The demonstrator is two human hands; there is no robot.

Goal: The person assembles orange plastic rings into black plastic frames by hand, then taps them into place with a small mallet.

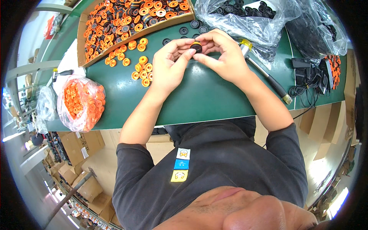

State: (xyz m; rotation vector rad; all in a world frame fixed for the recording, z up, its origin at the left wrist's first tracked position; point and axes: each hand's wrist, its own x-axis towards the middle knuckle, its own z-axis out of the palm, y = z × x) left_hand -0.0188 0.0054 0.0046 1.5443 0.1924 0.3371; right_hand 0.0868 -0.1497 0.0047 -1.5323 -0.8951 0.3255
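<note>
Between my two hands, above the green table, is a small round plastic piece, black with an orange rim. My left hand pinches it from the left with thumb and fingers. From the other side my right hand grips it, thumb and fingertips curled around it. Just beyond the hands lie several loose black discs. To the left of my left hand sit loose orange rings. A hammer with a yellow head and black grip lies right of my right hand.
A cardboard box full of orange and black pieces stands at the back left. Nearer is a clear bag of orange parts. Clear bags with black discs fill the back right. A black device with coiled cables lies at right.
</note>
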